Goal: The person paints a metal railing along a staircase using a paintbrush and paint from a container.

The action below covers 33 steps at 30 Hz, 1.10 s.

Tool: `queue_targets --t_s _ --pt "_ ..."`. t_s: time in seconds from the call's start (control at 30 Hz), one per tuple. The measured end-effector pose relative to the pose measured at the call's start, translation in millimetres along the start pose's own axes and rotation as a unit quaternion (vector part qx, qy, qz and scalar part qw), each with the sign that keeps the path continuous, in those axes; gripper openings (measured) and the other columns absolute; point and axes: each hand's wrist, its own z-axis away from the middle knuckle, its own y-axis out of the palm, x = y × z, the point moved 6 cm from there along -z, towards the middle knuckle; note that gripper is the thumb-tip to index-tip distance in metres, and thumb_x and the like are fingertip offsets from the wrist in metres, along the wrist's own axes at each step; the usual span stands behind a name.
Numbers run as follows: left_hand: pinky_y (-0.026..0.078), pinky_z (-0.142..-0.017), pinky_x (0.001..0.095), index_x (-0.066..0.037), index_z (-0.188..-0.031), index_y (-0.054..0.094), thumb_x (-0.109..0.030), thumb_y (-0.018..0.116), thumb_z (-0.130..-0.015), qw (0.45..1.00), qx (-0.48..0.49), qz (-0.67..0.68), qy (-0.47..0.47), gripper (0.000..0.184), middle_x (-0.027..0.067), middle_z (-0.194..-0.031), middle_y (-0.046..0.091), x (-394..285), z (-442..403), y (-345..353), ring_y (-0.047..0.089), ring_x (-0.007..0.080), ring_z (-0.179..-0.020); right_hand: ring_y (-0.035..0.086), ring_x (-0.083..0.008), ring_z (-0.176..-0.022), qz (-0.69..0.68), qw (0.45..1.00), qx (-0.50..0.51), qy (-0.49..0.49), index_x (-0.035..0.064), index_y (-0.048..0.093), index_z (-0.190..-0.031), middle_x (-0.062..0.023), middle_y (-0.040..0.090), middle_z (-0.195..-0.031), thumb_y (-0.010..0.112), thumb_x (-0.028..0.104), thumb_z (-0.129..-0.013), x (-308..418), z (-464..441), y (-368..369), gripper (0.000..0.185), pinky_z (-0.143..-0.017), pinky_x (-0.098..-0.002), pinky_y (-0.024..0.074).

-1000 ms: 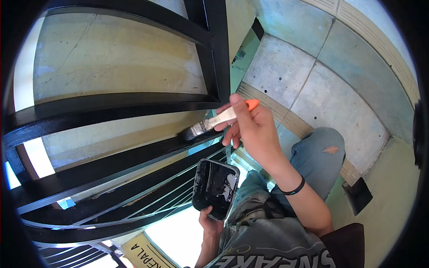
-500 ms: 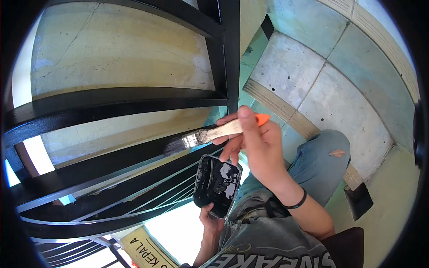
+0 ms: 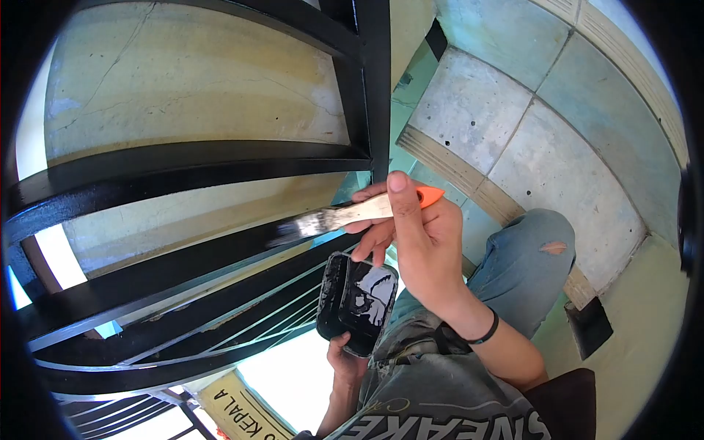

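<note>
My right hand is closed around the pale wooden handle of a paintbrush with an orange end. The brush's dark bristles point left and overlap a black metal railing bar; they are smeared by motion, and I cannot tell whether they touch it. Below the brush, my left hand grips the near end of a black rectangular paint tray, with the thumb over its rim. Glossy black paint lies inside the tray, reflecting light.
More black rails and an upright post stand at the left against a cracked yellowish wall. Pale tiled steps rise on the right beside my bent knee. A yellow sign with black letters is at the bottom left.
The brush has shifted slightly, its bristle end a little higher and now blurred. The reflection in the tray's paint looks different; the tray itself has hardly moved.
</note>
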Motion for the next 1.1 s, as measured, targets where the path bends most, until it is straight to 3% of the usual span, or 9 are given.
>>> queue_targets --t_s 0.13,0.23,0.37,0.53,0.67,0.9,1.03,1.07,1.1 --pt "0.047 -0.107 0.0502 -0.007 -0.148 0.045 -0.022 0.061 -0.077 1.000 0.007 0.010 -0.008 0.074 0.0134 -0.143 0.057 2 -1 -11 0.056 0.0326 -0.130 0.070 -0.0134 -0.058 0.143 0.988 -0.055 -0.028 -0.0043 0.070 -0.101 -0.0118 0.072 -0.073 0.048 0.038 -0.109 -35 -14 -42 0.049 -0.046 -0.0207 0.0457" --pt "0.047 -0.107 0.0510 -0.008 -0.148 0.045 -0.022 0.061 -0.077 1.000 0.007 0.014 -0.003 0.074 0.0134 -0.143 0.056 3 -3 -9 0.056 0.0327 -0.130 0.070 -0.0132 -0.059 0.130 0.988 -0.058 -0.059 -0.0045 0.070 -0.100 -0.0120 0.073 -0.076 0.048 0.038 -0.109 -15 -10 -38 0.049 -0.046 -0.0209 0.0455" --pt "0.047 -0.107 0.0511 -0.008 -0.148 0.045 -0.022 0.061 -0.078 1.000 0.004 0.008 -0.008 0.073 0.0131 -0.143 0.057 4 -3 -9 0.056 0.0326 -0.130 0.070 -0.0133 -0.058 -0.067 0.997 0.000 0.027 -0.0057 0.070 -0.099 -0.0130 0.073 -0.078 0.050 0.038 -0.108 -2 -13 -1 0.049 -0.046 -0.0207 0.0457" --pt "0.045 -0.110 0.0513 -0.007 -0.148 0.044 -0.022 0.061 -0.078 1.000 0.013 0.008 0.001 0.073 0.0128 -0.144 0.056 3 -3 -10 0.055 0.0324 -0.131 0.068 -0.0133 -0.055 0.164 0.984 -0.045 -0.045 -0.0057 0.070 -0.099 -0.0137 0.072 -0.074 0.048 0.040 -0.109 -11 -23 -20 0.051 -0.045 -0.0222 0.0462" --pt "0.043 -0.111 0.0521 -0.007 -0.149 0.044 -0.022 0.061 -0.078 1.000 0.005 0.007 -0.007 0.074 0.0130 -0.144 0.056 3 -3 -8 0.054 0.0326 -0.132 0.067 -0.0132 -0.053 0.008 1.000 -0.013 -0.016 -0.0068 0.070 -0.100 -0.0147 0.072 -0.075 0.049 0.039 -0.109 16 -10 14 0.051 -0.043 -0.0208 0.0437" --pt "0.042 -0.113 0.0529 -0.006 -0.149 0.043 -0.023 0.061 -0.078 1.000 0.007 0.003 -0.002 0.075 0.0144 -0.145 0.055 1 -2 -6 0.053 0.0338 -0.133 0.068 -0.0133 -0.052 0.124 0.989 -0.026 -0.076 -0.0064 0.070 -0.097 -0.0144 0.072 -0.073 0.050 0.038 -0.109 12 -14 5 0.050 -0.043 -0.0201 0.0436" --pt "0.042 -0.113 0.0530 -0.006 -0.148 0.044 -0.024 0.061 -0.078 1.000 0.006 -0.002 -0.004 0.075 0.0146 -0.144 0.055 3 -1 -6 0.054 0.0341 -0.132 0.068 -0.0133 -0.053 0.060 0.996 0.037 -0.050 -0.0062 0.070 -0.097 -0.0136 0.072 -0.073 0.049 0.037 -0.109 19 -9 21 0.050 -0.044 -0.0198 0.0436" --pt "0.041 -0.114 0.0512 -0.004 -0.147 0.044 -0.023 0.061 -0.078 1.000 0.004 0.005 -0.007 0.074 0.0151 -0.143 0.056 2 -1 -4 0.054 0.0336 -0.131 0.069 -0.0126 -0.053 0.090 0.995 0.024 -0.037 -0.0068 0.071 -0.097 -0.0119 0.071 -0.067 0.057 0.032 -0.106 12 -13 15 0.042 -0.046 -0.0220 0.0462" --pt "0.040 -0.114 0.0495 -0.002 -0.146 0.044 -0.022 0.061 -0.078 1.000 0.002 0.013 -0.010 0.073 0.0157 -0.141 0.056 1 1 -1 0.054 0.0330 -0.131 0.069 -0.0125 -0.053 0.101 0.994 0.013 -0.050 -0.0070 0.071 -0.097 -0.0118 0.071 -0.067 0.056 0.032 -0.106 12 -15 7 0.043 -0.046 -0.0221 0.0463"
